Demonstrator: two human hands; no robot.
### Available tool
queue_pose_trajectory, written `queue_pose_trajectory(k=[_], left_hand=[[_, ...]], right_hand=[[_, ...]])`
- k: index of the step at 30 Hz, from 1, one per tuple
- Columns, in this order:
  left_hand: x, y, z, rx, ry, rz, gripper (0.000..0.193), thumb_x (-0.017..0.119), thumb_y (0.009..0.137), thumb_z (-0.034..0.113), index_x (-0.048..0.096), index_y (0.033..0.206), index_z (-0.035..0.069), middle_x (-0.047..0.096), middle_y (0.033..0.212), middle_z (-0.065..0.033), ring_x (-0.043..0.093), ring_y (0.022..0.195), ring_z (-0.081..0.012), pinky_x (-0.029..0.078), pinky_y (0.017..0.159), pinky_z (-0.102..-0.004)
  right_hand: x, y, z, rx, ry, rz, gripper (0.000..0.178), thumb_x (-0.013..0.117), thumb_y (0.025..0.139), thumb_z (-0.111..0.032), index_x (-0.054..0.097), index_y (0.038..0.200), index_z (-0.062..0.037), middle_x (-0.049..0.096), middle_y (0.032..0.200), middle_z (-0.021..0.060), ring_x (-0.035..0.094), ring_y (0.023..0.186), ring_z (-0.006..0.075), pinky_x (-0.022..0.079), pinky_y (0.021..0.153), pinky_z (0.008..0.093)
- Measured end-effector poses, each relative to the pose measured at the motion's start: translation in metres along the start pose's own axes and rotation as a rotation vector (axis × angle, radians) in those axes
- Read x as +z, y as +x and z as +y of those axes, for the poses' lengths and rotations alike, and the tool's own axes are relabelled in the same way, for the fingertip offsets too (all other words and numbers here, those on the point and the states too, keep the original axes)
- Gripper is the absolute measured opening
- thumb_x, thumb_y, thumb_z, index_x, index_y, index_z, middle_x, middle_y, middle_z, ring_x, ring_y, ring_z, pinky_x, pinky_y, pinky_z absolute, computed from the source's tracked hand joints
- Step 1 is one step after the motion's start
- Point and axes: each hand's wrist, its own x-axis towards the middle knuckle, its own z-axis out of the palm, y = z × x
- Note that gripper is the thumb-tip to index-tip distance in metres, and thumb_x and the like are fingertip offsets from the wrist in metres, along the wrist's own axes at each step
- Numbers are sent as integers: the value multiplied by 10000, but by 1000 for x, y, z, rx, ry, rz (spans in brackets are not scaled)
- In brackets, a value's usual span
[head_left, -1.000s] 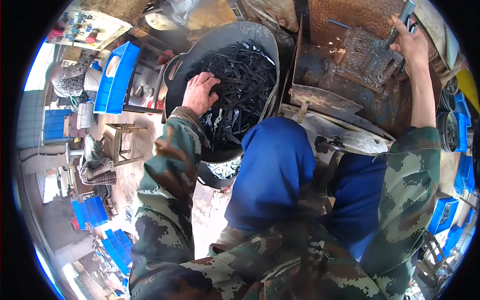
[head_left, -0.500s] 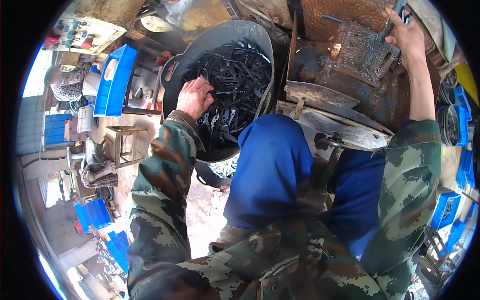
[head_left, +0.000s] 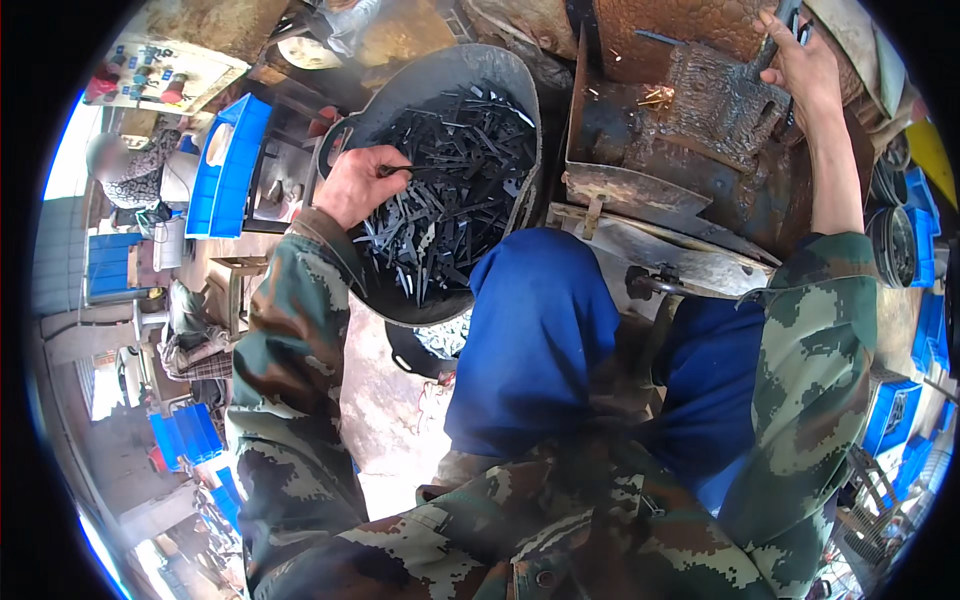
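Note:
My left hand (head_left: 365, 184) is closed in a pinch over the left side of a dark tub (head_left: 352, 133). A thin dark metal strip (head_left: 395, 170) sticks out between its thumb and fingers. Beneath it the tub is heaped with loose dark metal strips (head_left: 455, 190). At the upper right, my right hand (head_left: 803, 70) is wrapped round a dark metal bar-like handle (head_left: 786, 28) beside a rough, crusted metal block (head_left: 720, 100). Small orange sparks (head_left: 657, 96) glow at the block's left edge.
A rusty metal trough (head_left: 640, 187) surrounds the block, its wall facing my knees. Below the tub stands a second black container (head_left: 405, 350) of shiny pieces. A blue bin (head_left: 228, 165) and a button panel (head_left: 165, 75) are at left. A person (head_left: 135, 165) sits far left.
My left hand has moved left and slightly up from the heap, and a strip now shows in its fingers. My right hand has shifted slightly left, still on the handle.

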Motion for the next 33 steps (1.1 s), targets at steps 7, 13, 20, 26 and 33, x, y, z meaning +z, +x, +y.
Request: queue_pose_trajectory(k=[7,13,20,26,33], left_hand=[[37,28,-8,-50,-313,136,149,741,823,124,717,924,17,636,713,11,537,661,-57,461,627,-251],[77,40,-11,-2,-623,309,124,688,919,119,665,1019,49,685,858,-25,618,797,-85,493,751,-228],[121,55,-2,-148,-1353,467,189,595,1005,263,561,1053,83,706,945,-138,699,802,-233,581,738,-343],[90,84,3,-209,-1483,690,167,506,1025,268,558,1104,130,589,786,-44,532,633,-152,446,557,-306],[58,83,42,-219,-1604,382,234,500,1010,251,608,1091,60,613,862,-57,427,605,-119,332,514,-262]], right_hand=[[0,0,0,-63,10,-4,198,638,979,-203,589,1047,-23,635,844,67,579,563,160,509,399,300],[2,-5,0,-121,32,-24,196,634,979,-201,581,1053,-27,635,850,62,578,566,161,505,401,296],[3,-2,-2,-31,31,-13,185,634,978,-199,581,1057,-41,631,861,57,561,564,146,493,404,281],[2,0,2,-55,59,-14,193,651,971,-193,580,1065,-40,631,850,53,560,559,137,492,394,272],[0,1,-1,26,59,2,166,650,970,-180,580,1040,-47,622,819,42,559,573,124,496,401,273]])
